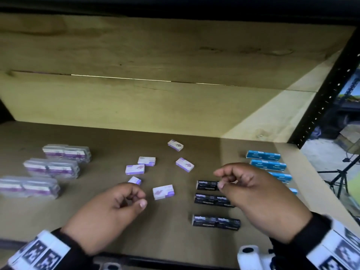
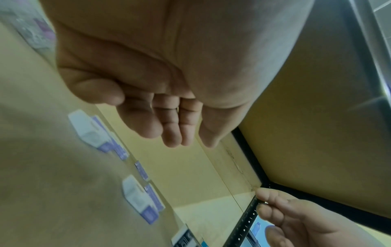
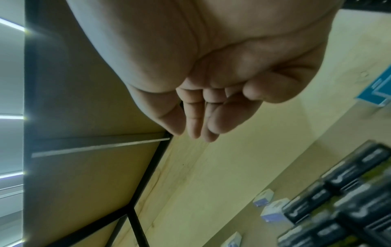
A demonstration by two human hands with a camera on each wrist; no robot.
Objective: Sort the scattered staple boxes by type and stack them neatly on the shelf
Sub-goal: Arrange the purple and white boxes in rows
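Just right of the left hand (image 1: 109, 209), nearest purple-and-white box (image 1: 163, 191) lies loose on the shelf (image 1: 97, 221), long axis running left to right. Left hand nearer; fingers loosely curled, empty. Right hand (image 1: 259, 199) likewise empty, above black boxes (image 1: 215, 222). Blue boxes (image 1: 263, 154) far right; wooden back panel (image 1: 155, 55) behind.

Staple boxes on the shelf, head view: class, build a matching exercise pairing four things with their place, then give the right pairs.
Things:
1. blue boxes
2. black boxes
3. wrapped purple packs
4. loose purple boxes

Places:
A. scattered in the middle
B. far left, in a column
C. far right, in a column
D. under the right hand, right of centre

Pairs: 1-C, 2-D, 3-B, 4-A
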